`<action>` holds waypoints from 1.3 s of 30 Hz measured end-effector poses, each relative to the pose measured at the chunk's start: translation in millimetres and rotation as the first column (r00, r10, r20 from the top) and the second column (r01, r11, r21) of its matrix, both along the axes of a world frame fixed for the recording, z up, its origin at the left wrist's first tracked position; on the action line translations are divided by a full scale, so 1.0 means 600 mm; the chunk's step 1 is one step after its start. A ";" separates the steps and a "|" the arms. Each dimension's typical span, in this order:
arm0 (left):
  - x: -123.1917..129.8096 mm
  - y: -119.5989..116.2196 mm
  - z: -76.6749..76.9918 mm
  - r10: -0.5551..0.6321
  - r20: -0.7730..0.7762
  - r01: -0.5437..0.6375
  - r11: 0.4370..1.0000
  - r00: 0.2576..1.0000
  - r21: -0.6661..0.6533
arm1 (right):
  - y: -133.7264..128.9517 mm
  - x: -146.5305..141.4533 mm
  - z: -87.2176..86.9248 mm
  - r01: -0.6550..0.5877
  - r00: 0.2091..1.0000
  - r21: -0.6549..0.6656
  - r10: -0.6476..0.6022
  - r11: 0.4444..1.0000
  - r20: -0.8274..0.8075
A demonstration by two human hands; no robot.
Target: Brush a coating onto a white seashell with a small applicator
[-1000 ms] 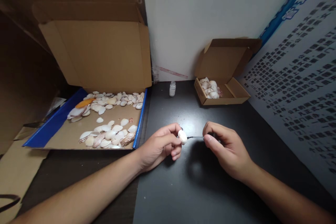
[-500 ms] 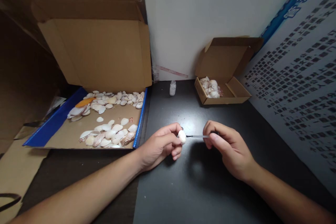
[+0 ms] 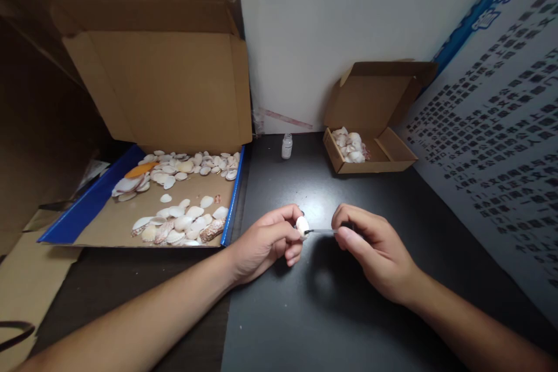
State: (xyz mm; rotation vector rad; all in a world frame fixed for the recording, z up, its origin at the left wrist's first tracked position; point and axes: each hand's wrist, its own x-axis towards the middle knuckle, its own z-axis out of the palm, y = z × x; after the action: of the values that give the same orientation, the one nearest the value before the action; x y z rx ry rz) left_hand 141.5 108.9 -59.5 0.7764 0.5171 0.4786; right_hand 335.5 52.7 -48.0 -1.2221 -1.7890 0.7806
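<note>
Between the thumb and fingers of my left hand [image 3: 274, 235] is a small whitish seashell [image 3: 301, 225], held over the dark tabletop. My right hand [image 3: 368, 244] pinches a thin brush [image 3: 322, 231] with a pale shaft and a dark tip. The brush lies nearly level and its tip touches the lower right part of the shell. Most of the brush's handle end is hidden in my right fingers. A small clear bottle [image 3: 286, 147] with a white label stands behind my hands, near the wall.
On the left an open cardboard box [image 3: 108, 226] with blue sides holds many loose shells [image 3: 183, 222] and an orange piece [image 3: 142, 170]. At the back right, a smaller cardboard box [image 3: 370, 167] contains white shells [image 3: 351, 144]. A printed sheet [image 3: 492, 104] borders the right side.
My right hand has moved slightly left with the brush, and the brush tip has shifted lower on the shell. My left hand stays in place.
</note>
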 end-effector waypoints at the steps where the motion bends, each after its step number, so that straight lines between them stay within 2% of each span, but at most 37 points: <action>1: 0.000 0.000 -0.001 -0.003 0.002 0.003 1.000 1.000 0.000 | 0.001 0.000 -0.001 0.037 0.999 0.001 -0.037 0.999 0.030; 4: -0.001 0.001 -0.001 -0.003 0.003 0.003 1.000 1.000 0.001 | 0.002 0.001 -0.003 0.109 0.994 -0.009 -0.109 0.994 0.026; 8: -0.001 0.000 0.000 -0.009 -0.004 0.009 1.000 1.000 0.004 | 0.000 0.003 -0.003 0.010 0.995 -0.016 -0.011 1.000 -0.095; 10: -0.001 0.000 0.000 -0.015 -0.006 0.015 1.000 1.000 0.006 | 0.000 0.003 -0.002 -0.023 0.997 -0.017 0.022 1.000 -0.077; 15: -0.001 0.001 -0.002 -0.012 -0.004 0.012 1.000 1.000 0.010 | 0.001 0.003 -0.002 0.087 0.996 -0.023 -0.087 0.996 0.004; 20: 0.000 0.000 -0.001 -0.003 -0.004 0.003 1.000 1.000 0.000 | 0.000 0.002 0.000 -0.018 0.998 -0.019 0.017 1.000 -0.064; 24: 0.000 0.000 0.000 -0.001 0.002 0.001 1.000 1.000 -0.002 | 0.002 0.003 0.002 0.096 0.995 -0.021 -0.095 0.995 0.028; 26: 0.000 0.000 0.000 -0.002 0.003 0.002 1.000 1.000 0.004 | 0.003 0.003 0.002 0.126 0.992 -0.023 -0.126 0.992 0.011; 31: 0.000 0.001 0.000 -0.002 -0.004 0.002 1.000 1.000 0.004 | 0.002 0.002 0.003 -0.025 0.995 -0.060 0.020 0.998 -0.093; 36: 0.000 0.001 -0.002 -0.013 0.000 0.013 1.000 1.000 0.014 | 0.001 0.001 0.003 0.126 0.992 -0.080 -0.127 0.989 -0.013; 39: 0.000 0.000 -0.002 -0.014 -0.003 0.014 1.000 1.000 0.019 | 0.000 0.002 0.003 0.091 0.992 -0.069 -0.096 0.993 -0.076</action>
State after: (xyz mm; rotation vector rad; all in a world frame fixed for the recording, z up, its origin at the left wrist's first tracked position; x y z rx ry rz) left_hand 141.3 108.9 -60.4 0.7985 0.5098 0.4697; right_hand 336.8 52.4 -46.1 -1.2901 -1.6411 0.8279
